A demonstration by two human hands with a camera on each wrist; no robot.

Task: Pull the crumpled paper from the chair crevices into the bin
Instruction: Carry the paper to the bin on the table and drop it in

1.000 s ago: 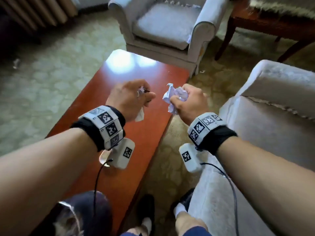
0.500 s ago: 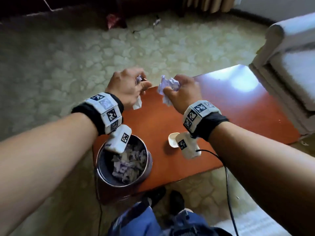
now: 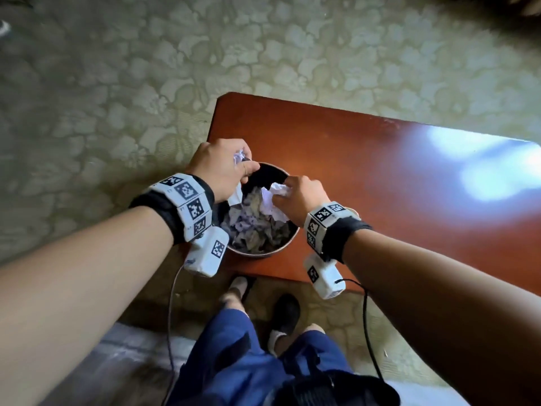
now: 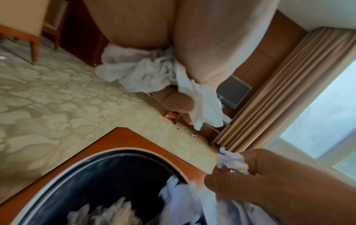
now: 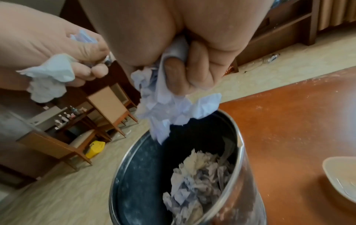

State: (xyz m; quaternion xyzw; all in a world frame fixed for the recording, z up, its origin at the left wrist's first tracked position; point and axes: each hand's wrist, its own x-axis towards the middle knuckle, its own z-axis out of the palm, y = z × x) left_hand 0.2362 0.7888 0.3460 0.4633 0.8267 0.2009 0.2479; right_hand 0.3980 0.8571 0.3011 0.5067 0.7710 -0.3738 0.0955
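Note:
A round metal bin [image 3: 265, 253] with a dark inside stands on the near-left corner of the red-brown table [image 3: 380, 171], holding several crumpled papers. My left hand [image 3: 246, 171] hovers over the bin's left rim and grips a crumpled white paper [image 3: 239, 156], with a loose end hanging below the fist [image 3: 235, 196]. My right hand [image 3: 281, 191] is above the bin's mouth and grips another crumpled paper [image 3: 276, 200]. In the right wrist view this paper [image 5: 173, 106] dangles from curled fingers over the bin [image 5: 238, 152]; the left hand's paper [image 5: 48, 79] shows beside it.
A white dish [image 5: 341, 181] sits on the table right of the bin. Patterned carpet [image 3: 117, 83] surrounds the table; my legs and feet [image 3: 284, 315] stand at its near edge. Wooden chairs [image 5: 108, 106] and a yellow object [image 5: 95, 148] lie beyond.
The view swung away from the armchairs and down onto the bin. Both hands, still holding their papers, dropped from above the table to just over the bin's mouth.

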